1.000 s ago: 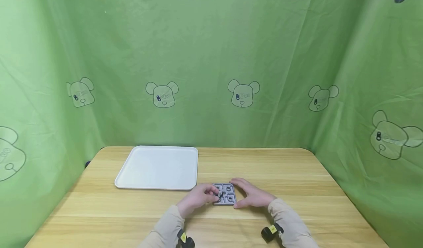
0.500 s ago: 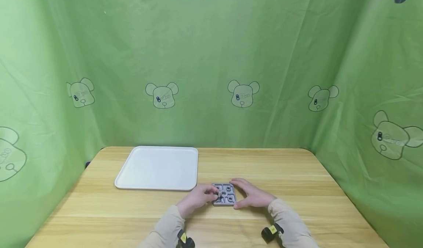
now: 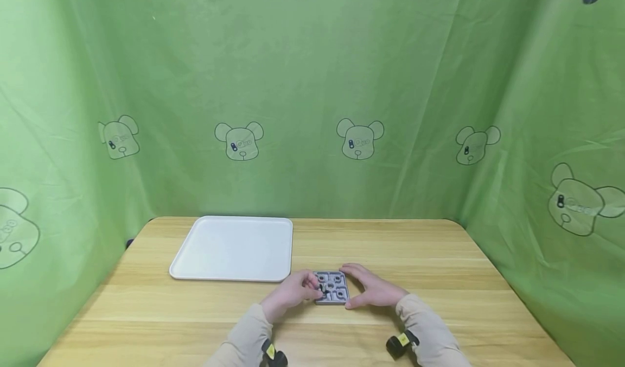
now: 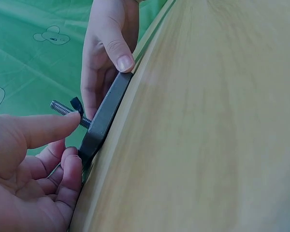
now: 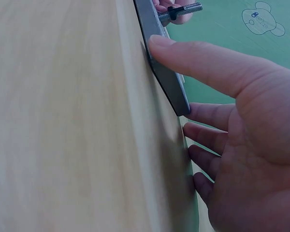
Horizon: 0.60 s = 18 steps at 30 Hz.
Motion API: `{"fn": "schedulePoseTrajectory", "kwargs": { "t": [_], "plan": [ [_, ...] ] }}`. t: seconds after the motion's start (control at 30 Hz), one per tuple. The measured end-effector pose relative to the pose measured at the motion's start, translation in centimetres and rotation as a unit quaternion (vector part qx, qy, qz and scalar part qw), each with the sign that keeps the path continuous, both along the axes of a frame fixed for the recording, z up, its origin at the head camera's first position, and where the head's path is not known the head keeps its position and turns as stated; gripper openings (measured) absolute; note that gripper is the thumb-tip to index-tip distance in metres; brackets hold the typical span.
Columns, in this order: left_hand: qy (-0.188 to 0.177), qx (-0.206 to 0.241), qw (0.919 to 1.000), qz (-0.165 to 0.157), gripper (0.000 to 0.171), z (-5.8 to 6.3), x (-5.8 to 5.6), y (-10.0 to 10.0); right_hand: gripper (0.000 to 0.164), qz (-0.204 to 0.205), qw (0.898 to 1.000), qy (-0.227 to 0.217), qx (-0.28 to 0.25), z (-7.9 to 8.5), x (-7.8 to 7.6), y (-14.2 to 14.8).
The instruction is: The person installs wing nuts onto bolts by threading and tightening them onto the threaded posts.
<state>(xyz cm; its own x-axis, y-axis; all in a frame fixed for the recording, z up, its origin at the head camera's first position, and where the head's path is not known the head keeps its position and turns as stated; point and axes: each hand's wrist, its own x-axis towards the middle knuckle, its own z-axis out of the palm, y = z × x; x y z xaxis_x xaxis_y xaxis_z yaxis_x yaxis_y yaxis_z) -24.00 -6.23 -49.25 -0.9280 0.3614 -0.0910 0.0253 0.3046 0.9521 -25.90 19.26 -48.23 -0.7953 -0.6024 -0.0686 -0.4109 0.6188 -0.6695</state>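
A square grey metal plate with several round holes lies flat on the table between both hands. From its near left part a threaded bolt stands up, bearing a black wing nut. My left hand is at this wing nut, thumb tip touching one wing and the other fingers curled low by the plate's edge. On the opposite side, my right hand grips the plate, thumb at the near right corner and fingers at the far edge. The right wrist view shows the thumb pressed to the plate's side.
A white rectangular tray lies at the back left of the wooden table. Green cloth printed with bear heads hangs behind and on both sides. A small black camera is strapped to each sleeved wrist.
My left thumb and fingers have shifted slightly at the wing nut, whose dark wings now show at a different angle. The right hand, plate and tray stay put.
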Motion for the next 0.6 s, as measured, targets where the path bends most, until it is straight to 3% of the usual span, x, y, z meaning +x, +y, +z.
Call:
{"fn": "schedulePoseTrajectory", "kwargs": {
  "t": [0.6],
  "plan": [
    [0.004,-0.008,0.9999,-0.012,0.025,0.11,0.14,0.08,0.094,0.006,1.0,0.008,0.001,0.33,0.2,0.04]
  ]
}}
